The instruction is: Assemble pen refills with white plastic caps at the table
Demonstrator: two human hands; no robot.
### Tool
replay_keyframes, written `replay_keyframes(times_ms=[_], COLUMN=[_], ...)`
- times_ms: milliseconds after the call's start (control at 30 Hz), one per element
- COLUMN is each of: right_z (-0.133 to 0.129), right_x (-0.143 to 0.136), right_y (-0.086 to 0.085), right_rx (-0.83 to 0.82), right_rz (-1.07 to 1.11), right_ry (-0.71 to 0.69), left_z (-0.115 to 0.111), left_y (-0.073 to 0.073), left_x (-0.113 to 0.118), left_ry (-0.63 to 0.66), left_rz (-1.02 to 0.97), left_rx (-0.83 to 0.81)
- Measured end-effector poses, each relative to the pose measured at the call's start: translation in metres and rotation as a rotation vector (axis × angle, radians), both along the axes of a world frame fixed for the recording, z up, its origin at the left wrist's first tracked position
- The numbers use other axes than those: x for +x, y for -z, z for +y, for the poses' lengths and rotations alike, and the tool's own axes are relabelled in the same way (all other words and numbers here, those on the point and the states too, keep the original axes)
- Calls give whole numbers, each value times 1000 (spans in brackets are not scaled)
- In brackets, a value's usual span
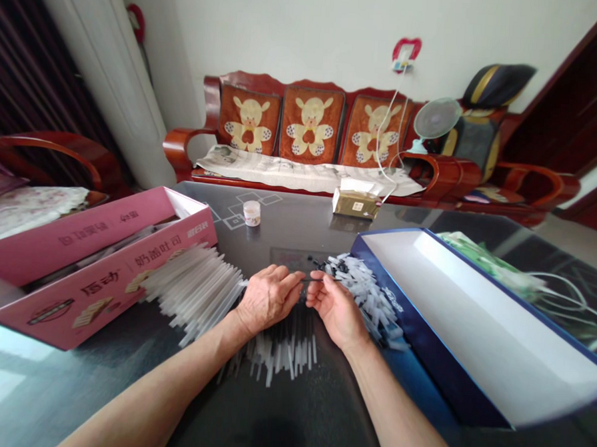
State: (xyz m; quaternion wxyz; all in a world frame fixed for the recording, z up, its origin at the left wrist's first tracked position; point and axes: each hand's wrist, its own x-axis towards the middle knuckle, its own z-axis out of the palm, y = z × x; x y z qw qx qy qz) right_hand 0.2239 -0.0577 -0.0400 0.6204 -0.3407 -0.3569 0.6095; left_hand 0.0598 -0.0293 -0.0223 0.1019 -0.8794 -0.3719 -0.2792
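Note:
My left hand [272, 299] is closed, back up, its thumb and fingertips pinching a thin dark stick [307, 280]. My right hand [338, 310] faces it with the palm partly turned up, and the stick's other end runs into its pinched fingers. Below the hands lies a loose bunch of thin translucent tubes [286, 353], partly hidden by my left wrist. Left of them is a larger stack of similar whitish tubes [200, 288]. Just beyond my right hand spreads a heap of short white plastic pieces [372, 297] with black bits among them.
A pink box [110, 274] stands at the left, and a dark blue box [432, 350] with a white interior at the right. Farther back on the dark table [298, 423] are a small cup [251, 213] and a tissue box [355, 204]. Green-white packaging [491, 263] lies beyond the blue box.

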Motion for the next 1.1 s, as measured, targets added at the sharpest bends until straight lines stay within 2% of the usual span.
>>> replay_keyframes(times_ms=[333,433,600,700,1100], right_z=[-4,-3,2,4,7], right_x=[-9,-10,1,9,10], right_y=[6,4,-6,-9,-5], right_rx=[43,50,43,30,9], right_rz=[-173,-190,37,90,77], right_ry=[-35,56,302,394,382], left_z=[-3,-2,-1,-1,1], left_y=[-1,0,0,0,2], left_x=[1,1,0,0,0], left_ry=[-17,-35,-89,-102,-101], left_rz=[36,14,7,7,6], left_rx=[-14,3,22,33,24])
